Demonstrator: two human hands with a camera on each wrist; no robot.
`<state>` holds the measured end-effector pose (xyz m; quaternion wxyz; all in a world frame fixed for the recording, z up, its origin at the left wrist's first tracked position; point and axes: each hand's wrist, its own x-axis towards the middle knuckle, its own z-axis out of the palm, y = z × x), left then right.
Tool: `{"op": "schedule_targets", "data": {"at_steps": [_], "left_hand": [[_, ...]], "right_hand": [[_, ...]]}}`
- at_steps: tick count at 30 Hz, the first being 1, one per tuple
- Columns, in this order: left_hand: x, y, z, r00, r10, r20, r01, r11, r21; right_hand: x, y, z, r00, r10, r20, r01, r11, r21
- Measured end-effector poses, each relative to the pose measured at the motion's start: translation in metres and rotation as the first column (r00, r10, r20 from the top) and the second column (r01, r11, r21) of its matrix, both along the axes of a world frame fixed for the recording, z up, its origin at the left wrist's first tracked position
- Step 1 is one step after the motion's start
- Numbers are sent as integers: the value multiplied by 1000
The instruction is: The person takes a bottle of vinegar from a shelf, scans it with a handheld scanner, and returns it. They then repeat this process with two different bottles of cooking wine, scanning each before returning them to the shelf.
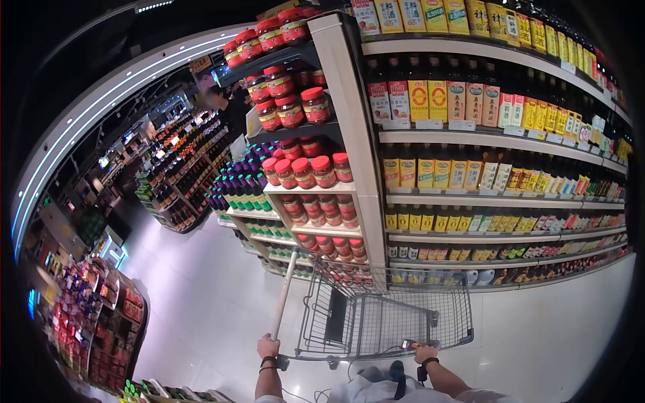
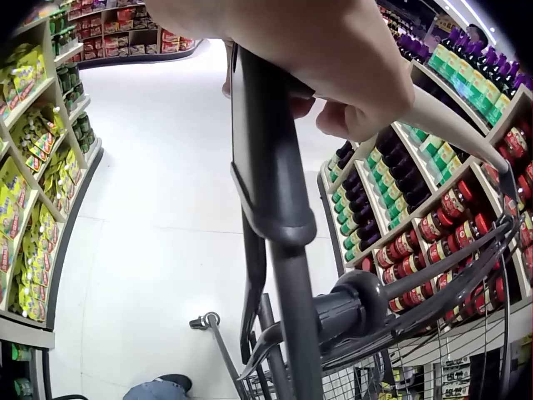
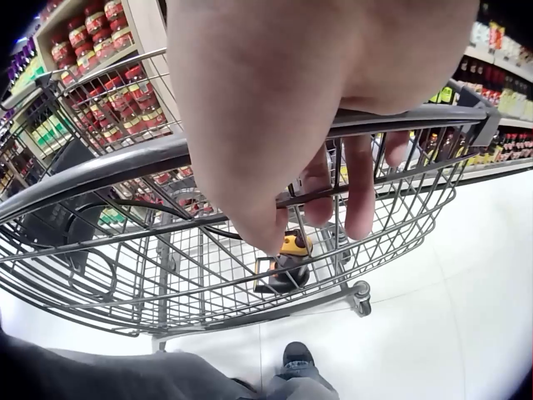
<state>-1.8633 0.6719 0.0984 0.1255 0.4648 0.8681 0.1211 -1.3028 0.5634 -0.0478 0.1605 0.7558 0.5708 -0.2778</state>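
Note:
A grey wire shopping cart (image 1: 383, 316) stands sideways in front of me. My left hand (image 1: 268, 346) grips the near end of its pale handle bar (image 1: 285, 295). In the left wrist view, that hand (image 2: 341, 58) lies over the dark corner piece (image 2: 271, 158) where the handle meets the frame. My right hand (image 1: 426, 353) holds the basket's near top rim. Seen from the right wrist, the hand (image 3: 291, 100) drapes over the rim with its fingers (image 3: 359, 196) down past the wires. Beside those fingers is a small yellow-and-black object (image 3: 293, 243), with a dark cable nearby.
Past the cart stands a shelf end (image 1: 336, 101) with red-lidded jars (image 1: 304, 172). Long shelves of bottles (image 1: 463, 104) run to the right. Purple-capped bottles (image 1: 245, 183) stand left of the jars. A display of red packets (image 1: 74, 322) is at far left, across the pale floor (image 1: 201, 289).

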Motion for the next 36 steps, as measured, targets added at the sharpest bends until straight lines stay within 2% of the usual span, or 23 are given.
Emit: {"op": "schedule_targets", "data": {"at_steps": [3,5,7,10,13,16,24,29,36], "left_hand": [[2,8,2,1000,-16,-24,17,1000,14],[3,18,-1,998,-31,-57,35,997,64],[3,25,-2,999,-36,-10,36,994,106],[4,36,-3,998,-53,-37,56,994,94],[4,46,1,994,-113,-9,113,989,97],[7,55,7,993,-115,-17,116,989,90],[-2,81,-1,991,-130,-22,131,988,81],[0,92,1,988,-152,10,150,983,107],[-2,100,0,981,-193,-11,193,979,57]], "right_hand": [[4,14,-9,999,-21,-38,16,994,-106],[4,22,-13,1000,-23,-16,22,998,-55],[8,28,-20,1000,-20,-24,19,998,-53],[8,33,-18,1000,-13,-8,13,1000,27],[9,40,-20,1000,-13,27,13,1000,20],[7,47,-21,1000,-9,2,9,1000,16],[0,60,-31,997,-48,63,47,999,18],[-1,67,-22,996,-58,62,58,998,1],[-1,75,-13,997,-59,39,61,996,-68]]}}
